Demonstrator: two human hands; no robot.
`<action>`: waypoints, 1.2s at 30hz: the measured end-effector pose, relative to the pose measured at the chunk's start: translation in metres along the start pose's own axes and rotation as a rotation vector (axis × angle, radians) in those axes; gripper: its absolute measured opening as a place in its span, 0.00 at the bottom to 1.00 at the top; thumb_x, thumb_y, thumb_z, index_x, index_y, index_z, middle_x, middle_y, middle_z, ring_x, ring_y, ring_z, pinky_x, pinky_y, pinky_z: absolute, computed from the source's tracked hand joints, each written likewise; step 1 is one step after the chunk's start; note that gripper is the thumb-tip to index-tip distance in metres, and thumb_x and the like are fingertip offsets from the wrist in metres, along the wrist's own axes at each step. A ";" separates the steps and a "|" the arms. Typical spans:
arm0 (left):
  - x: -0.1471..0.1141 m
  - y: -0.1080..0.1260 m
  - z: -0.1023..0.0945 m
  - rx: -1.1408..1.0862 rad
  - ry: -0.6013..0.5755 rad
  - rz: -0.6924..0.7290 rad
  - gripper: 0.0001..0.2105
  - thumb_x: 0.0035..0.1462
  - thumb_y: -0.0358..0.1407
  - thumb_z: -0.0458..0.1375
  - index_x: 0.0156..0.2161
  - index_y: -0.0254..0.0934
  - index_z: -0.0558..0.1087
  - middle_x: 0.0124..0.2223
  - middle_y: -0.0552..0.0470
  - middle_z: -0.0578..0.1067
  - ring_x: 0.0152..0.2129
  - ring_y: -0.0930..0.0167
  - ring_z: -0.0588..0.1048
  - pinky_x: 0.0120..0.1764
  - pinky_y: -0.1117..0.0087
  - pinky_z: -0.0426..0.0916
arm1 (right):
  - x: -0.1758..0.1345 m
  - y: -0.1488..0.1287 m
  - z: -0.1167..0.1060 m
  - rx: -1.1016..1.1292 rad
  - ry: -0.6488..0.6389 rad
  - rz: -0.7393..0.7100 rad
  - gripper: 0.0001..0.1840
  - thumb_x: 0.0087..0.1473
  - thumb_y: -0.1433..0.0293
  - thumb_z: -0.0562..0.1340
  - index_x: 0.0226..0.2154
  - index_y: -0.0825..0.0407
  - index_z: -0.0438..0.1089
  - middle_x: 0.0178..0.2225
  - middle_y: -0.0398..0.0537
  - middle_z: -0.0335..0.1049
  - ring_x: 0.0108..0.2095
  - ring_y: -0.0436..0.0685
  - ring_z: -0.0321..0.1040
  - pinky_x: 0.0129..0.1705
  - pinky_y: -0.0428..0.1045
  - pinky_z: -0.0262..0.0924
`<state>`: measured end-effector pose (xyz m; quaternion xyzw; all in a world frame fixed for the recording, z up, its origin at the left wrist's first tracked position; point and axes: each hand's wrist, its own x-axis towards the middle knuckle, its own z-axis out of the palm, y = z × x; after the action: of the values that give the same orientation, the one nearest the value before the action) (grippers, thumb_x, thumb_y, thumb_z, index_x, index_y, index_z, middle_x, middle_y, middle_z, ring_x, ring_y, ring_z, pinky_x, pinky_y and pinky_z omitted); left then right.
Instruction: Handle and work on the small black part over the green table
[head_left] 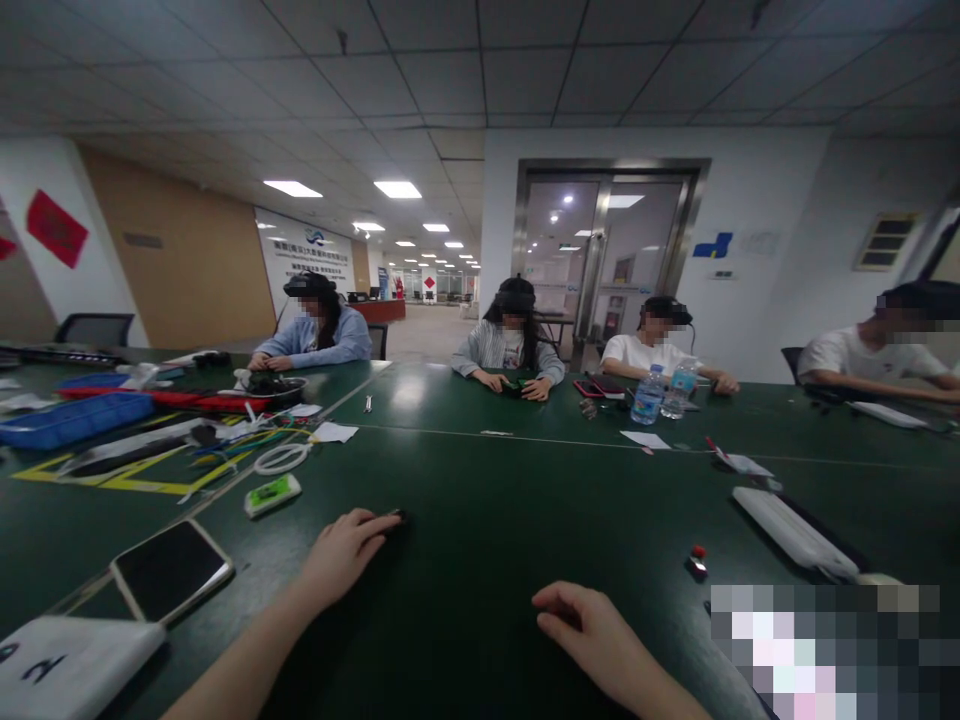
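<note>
On the green counter (457, 600), a small, dark object (402, 517), too dim for detail, sits at the fingers of the outstretched left hand (349, 553), whether pinched or merely touched I cannot tell, while the right hand (589, 630) hangs loosely curled, fingers and thumb slightly spread.

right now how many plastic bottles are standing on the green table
2: the left bottle at the far side of the table, right of the picture's centre, and the right bottle just beside it. Others could be hidden.
</note>
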<state>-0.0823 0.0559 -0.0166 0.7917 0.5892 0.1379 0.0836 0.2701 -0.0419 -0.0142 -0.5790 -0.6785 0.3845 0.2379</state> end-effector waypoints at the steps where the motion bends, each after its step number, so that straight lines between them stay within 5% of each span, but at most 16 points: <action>1: 0.002 -0.016 -0.003 0.021 0.026 -0.089 0.19 0.58 0.37 0.45 0.54 0.50 0.67 0.49 0.49 0.69 0.45 0.64 0.68 0.47 0.63 0.62 | 0.000 0.000 0.000 0.001 -0.004 -0.003 0.13 0.53 0.64 0.58 0.41 0.49 0.71 0.37 0.46 0.72 0.38 0.55 0.69 0.38 0.48 0.62; 4: 0.004 -0.059 -0.009 0.094 0.151 -0.410 0.21 0.58 0.39 0.44 0.55 0.45 0.66 0.45 0.44 0.72 0.41 0.61 0.71 0.42 0.63 0.66 | -0.001 -0.002 0.000 0.003 -0.008 -0.006 0.13 0.54 0.64 0.58 0.41 0.49 0.71 0.38 0.46 0.72 0.39 0.55 0.69 0.39 0.48 0.61; 7: 0.004 -0.084 -0.007 0.170 0.256 -0.549 0.21 0.58 0.37 0.44 0.55 0.42 0.67 0.43 0.42 0.74 0.41 0.59 0.72 0.44 0.62 0.65 | -0.001 -0.002 -0.001 -0.005 -0.016 0.001 0.14 0.54 0.63 0.58 0.42 0.49 0.70 0.38 0.46 0.71 0.39 0.56 0.68 0.39 0.48 0.62; 20: 0.008 -0.092 0.004 0.074 0.366 -0.551 0.20 0.57 0.35 0.45 0.52 0.38 0.69 0.50 0.43 0.72 0.44 0.60 0.72 0.45 0.63 0.67 | -0.001 -0.004 -0.002 -0.019 -0.017 0.013 0.13 0.54 0.64 0.57 0.42 0.49 0.70 0.38 0.46 0.72 0.38 0.55 0.69 0.39 0.48 0.61; 36: 0.008 -0.088 0.000 0.019 0.331 -0.629 0.18 0.57 0.39 0.46 0.49 0.38 0.70 0.48 0.40 0.73 0.41 0.57 0.73 0.40 0.60 0.69 | -0.002 0.001 -0.001 0.008 -0.022 -0.002 0.13 0.54 0.64 0.58 0.42 0.48 0.70 0.39 0.45 0.71 0.39 0.55 0.69 0.40 0.48 0.62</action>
<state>-0.1598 0.0887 -0.0417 0.5392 0.8109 0.2267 0.0181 0.2718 -0.0431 -0.0139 -0.5731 -0.6800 0.3933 0.2332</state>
